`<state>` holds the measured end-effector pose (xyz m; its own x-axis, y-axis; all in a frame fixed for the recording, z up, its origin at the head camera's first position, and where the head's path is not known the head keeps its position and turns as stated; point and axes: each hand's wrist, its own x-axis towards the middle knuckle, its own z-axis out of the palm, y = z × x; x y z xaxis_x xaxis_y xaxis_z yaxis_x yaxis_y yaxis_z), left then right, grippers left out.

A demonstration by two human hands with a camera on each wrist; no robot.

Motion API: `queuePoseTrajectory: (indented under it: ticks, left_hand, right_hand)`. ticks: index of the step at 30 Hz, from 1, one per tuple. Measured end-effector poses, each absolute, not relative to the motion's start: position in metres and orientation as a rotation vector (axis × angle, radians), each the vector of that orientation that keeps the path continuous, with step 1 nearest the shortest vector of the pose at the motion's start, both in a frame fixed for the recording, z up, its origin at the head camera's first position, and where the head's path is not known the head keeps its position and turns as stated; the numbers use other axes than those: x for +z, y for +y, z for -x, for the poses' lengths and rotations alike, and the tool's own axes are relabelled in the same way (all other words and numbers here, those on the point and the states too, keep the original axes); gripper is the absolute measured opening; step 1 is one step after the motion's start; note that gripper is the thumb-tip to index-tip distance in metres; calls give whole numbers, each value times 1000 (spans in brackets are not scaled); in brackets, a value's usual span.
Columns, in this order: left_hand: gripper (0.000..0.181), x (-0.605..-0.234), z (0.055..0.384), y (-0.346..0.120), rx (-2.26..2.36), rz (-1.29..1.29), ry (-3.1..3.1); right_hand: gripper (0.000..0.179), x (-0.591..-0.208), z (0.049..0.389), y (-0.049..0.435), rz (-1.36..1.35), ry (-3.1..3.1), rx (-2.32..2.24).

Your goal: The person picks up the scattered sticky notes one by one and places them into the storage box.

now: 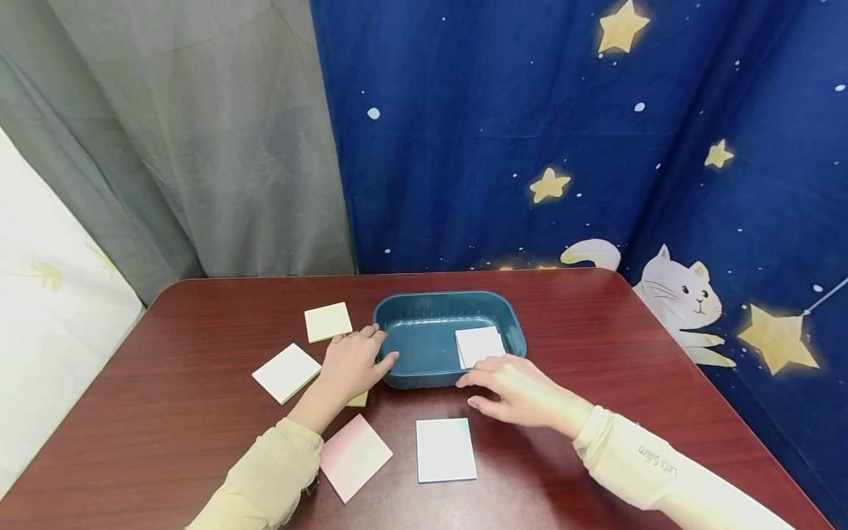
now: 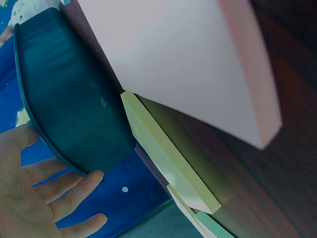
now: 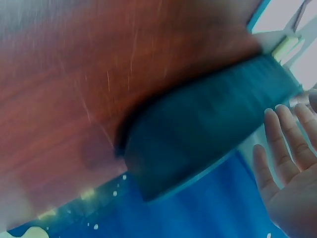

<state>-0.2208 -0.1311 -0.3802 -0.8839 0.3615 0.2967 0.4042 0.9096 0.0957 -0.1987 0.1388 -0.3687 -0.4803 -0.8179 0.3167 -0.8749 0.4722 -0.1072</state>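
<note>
A dark teal plastic bin (image 1: 416, 352) stands on the table, with white square paper pads (image 1: 480, 346) lying inside at its right end. My left hand (image 1: 354, 362) is at the bin's left end; in the left wrist view its extended fingers (image 2: 74, 198) reach the rim, and they look to touch it. Over the front right rim lies my right hand (image 1: 513, 386), its fingers (image 3: 280, 141) spread and fairly straight beside the wall. Whether these fingers press the rim cannot be told. Below my left hand, a yellow pad (image 1: 358, 400) is partly hidden.
Left of the bin lie a pale yellow pad (image 1: 328, 323) and a white pad (image 1: 287, 373). Nearer me are a pinkish pad (image 1: 355, 458) and a white pad with a bluish edge (image 1: 446, 450). The brown table (image 1: 218, 324) ends at curtains behind (image 1: 450, 147).
</note>
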Motion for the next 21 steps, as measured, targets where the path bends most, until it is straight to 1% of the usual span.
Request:
queuePoseTrajectory:
  ticks: [9,21]
  left_hand:
    - [42,-380,221,-130,-229,564,-2806]
    - [42,-378,220,-130,-219,568,-2809]
  right_hand:
    - [20,-388,189,132,-1510,-2541,372]
    - [32,-404,182,127,-1476,-2626,340]
